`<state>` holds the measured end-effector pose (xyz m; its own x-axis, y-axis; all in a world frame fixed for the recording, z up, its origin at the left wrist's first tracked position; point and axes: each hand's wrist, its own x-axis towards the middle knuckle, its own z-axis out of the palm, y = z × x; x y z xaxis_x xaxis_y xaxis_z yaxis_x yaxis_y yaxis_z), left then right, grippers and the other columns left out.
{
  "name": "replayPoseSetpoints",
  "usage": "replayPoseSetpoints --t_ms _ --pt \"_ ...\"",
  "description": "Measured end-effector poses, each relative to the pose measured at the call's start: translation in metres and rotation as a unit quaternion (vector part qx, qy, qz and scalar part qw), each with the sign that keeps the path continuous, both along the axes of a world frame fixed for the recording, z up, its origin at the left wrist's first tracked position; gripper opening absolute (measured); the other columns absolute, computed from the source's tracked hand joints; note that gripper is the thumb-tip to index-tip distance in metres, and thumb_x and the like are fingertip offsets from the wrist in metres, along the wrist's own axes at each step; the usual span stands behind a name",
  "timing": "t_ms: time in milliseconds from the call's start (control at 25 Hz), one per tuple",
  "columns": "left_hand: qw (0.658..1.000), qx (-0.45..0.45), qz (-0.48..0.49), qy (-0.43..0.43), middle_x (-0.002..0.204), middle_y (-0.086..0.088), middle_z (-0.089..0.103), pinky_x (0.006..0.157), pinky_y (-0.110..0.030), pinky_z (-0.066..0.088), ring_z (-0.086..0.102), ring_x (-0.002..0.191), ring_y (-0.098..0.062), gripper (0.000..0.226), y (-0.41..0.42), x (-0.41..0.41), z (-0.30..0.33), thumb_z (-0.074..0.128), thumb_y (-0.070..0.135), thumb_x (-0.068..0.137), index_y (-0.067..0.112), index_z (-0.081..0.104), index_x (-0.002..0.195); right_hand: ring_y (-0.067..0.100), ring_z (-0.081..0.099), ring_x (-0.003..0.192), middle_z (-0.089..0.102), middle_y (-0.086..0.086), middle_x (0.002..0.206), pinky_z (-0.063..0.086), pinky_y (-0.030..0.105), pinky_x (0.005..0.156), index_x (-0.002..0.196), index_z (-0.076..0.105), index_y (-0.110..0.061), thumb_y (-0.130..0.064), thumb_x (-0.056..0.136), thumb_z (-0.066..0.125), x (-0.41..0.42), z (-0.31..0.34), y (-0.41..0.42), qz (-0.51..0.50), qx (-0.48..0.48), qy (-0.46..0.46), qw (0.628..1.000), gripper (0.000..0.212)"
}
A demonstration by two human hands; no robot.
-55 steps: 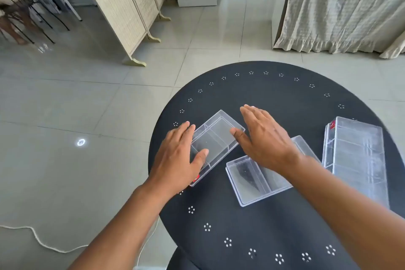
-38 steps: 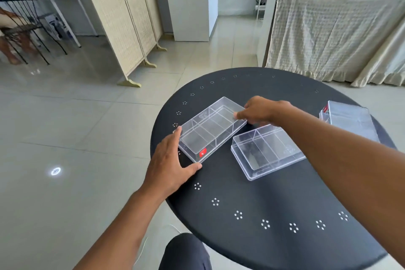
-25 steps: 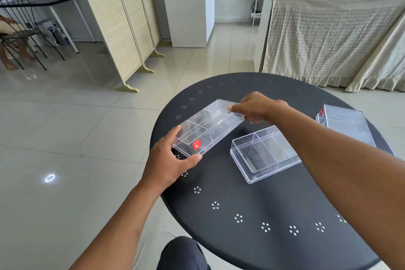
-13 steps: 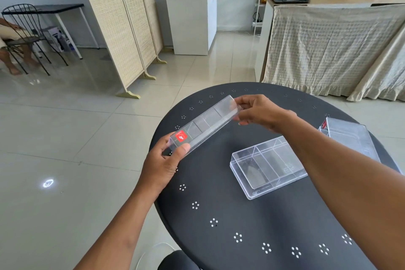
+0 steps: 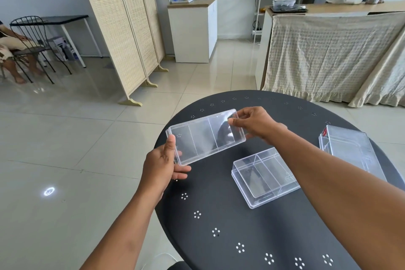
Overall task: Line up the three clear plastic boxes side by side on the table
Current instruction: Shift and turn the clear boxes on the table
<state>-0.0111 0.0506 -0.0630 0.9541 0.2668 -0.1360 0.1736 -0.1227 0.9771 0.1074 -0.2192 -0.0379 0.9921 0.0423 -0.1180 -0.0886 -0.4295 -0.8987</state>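
Observation:
A long clear divided box (image 5: 203, 137) is held in the air above the left part of the round black table (image 5: 252, 237), tilted so its broad face points toward me. My left hand (image 5: 163, 165) grips its near left end and my right hand (image 5: 255, 123) pinches its far right end. A second clear box (image 5: 264, 176) lies flat near the table's middle. A third clear box (image 5: 348, 151) with a red sticker lies at the right edge, partly hidden by my right forearm.
The table edge falls off to tiled floor on the left. A folding wicker screen (image 5: 122, 28) stands at the back left, a cloth-draped counter (image 5: 328, 55) behind the table. One person sits far left, another stands behind the counter.
Both hands lifted the long box off the table and turned it from edge-on to broad face toward me. The other two boxes stayed put.

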Motion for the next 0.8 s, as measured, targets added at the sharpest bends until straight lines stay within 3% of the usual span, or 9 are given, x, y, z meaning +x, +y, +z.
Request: replayPoseSetpoints --t_ms 160,360,560,680,800 --pt "0.994 0.083 0.045 0.055 0.068 0.004 0.078 0.064 -0.053 0.066 0.077 0.055 -0.033 0.053 -0.002 0.007 0.000 0.044 0.062 0.101 0.017 0.065 0.084 0.026 0.063 0.076 0.078 0.023 0.098 0.062 0.059 0.086 0.097 0.078 -0.005 -0.041 0.080 0.088 0.002 -0.002 0.012 -0.036 -0.042 0.023 0.998 0.041" --pt "0.978 0.178 0.076 0.083 0.051 -0.007 0.073 0.054 -0.046 0.065 0.072 0.042 -0.029 0.059 0.000 0.013 -0.005 0.050 0.046 0.103 -0.001 0.071 0.074 0.020 0.064 0.073 0.080 0.016 0.093 0.061 0.046 0.085 0.095 0.079 -0.002 -0.042 0.083 0.084 0.005 -0.004 0.026 -0.050 -0.112 0.008 0.992 0.042" --pt "0.973 0.204 0.088 0.064 0.058 -0.006 0.076 0.043 -0.035 0.062 0.072 0.041 -0.019 0.048 0.006 0.014 -0.003 0.058 0.038 0.102 0.003 0.074 0.072 0.027 0.067 0.083 0.077 0.020 0.094 0.059 0.043 0.083 0.088 0.076 0.003 -0.029 0.092 0.074 -0.001 -0.005 0.035 -0.024 -0.156 0.001 0.987 0.033" --pt "0.972 0.213 0.091 0.033 0.063 -0.005 0.076 0.046 -0.036 0.061 0.072 0.045 -0.023 0.045 0.006 0.004 -0.004 0.059 0.044 0.100 0.008 0.074 0.077 0.029 0.059 0.082 0.064 0.013 0.082 0.051 0.036 0.075 0.079 0.062 -0.001 -0.024 0.094 0.070 -0.015 0.009 0.026 -0.002 -0.208 -0.028 0.978 0.029" --pt "0.931 0.315 0.138 -0.120 0.075 -0.002 0.074 0.055 -0.028 0.050 0.068 0.062 -0.021 0.023 0.002 -0.015 -0.010 0.064 0.032 0.098 0.015 0.069 0.084 0.036 0.069 0.107 0.075 0.018 0.112 0.058 0.043 0.096 0.115 0.071 0.004 -0.025 0.092 0.071 -0.036 0.025 -0.001 -0.018 -0.230 -0.079 0.970 0.037"
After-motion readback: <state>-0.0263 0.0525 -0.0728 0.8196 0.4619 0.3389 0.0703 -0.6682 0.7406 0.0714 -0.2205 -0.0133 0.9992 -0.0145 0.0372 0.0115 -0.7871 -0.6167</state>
